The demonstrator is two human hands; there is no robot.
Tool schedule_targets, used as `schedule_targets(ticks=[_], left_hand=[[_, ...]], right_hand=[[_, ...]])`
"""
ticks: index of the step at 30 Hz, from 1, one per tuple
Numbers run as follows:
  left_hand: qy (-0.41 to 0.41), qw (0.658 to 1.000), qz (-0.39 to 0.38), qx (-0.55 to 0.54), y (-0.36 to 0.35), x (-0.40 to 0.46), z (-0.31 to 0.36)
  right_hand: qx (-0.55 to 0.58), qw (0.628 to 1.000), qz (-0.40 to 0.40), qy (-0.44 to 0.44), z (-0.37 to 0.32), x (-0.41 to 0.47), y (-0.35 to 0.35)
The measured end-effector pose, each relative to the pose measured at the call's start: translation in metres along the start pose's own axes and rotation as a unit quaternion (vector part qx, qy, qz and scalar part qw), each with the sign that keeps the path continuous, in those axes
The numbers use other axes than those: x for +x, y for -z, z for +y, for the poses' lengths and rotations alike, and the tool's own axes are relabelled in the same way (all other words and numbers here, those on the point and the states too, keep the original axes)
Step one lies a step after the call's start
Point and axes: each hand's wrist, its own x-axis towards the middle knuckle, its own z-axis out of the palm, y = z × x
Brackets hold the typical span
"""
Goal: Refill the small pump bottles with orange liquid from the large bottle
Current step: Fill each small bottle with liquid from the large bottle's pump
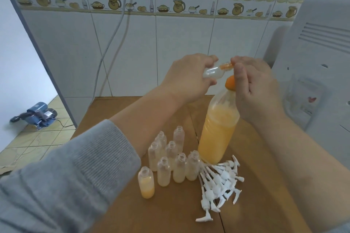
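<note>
Small bottle (213, 72) held on its side above the table (265, 185), gripped round by left hand (186, 77); right hand (253, 89) pinching an orange funnel (283, 66) at its neck, just over the big bottle (217, 132) with its orange cap (230, 82). Best to seat that piece straight and stand the small bottle up before pouring. Counted: eight open small bottles (171, 159) standing, one part filled (146, 183); one big bottle; pile of white pumps (219, 181), too tangled to count.
</note>
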Motion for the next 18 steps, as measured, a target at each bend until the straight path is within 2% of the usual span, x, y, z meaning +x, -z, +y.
schedule_targets(ticks=[5, 12, 18], left_hand=[[-0.015, 0.998, 0.052, -0.034, -0.019, -0.009, -0.003], [0.001, 1.0, 0.015, -0.012, -0.015, -0.003, -0.005], [0.003, 0.999, 0.033, -0.038, -0.015, -0.003, -0.003]], right_hand=[[-0.005, 1.0, 0.023, -0.015, 0.006, -0.013, -0.013], [-0.027, 1.0, -0.012, -0.008, 0.006, -0.008, -0.011], [-0.028, 0.999, 0.032, 0.006, 0.007, -0.007, -0.012]])
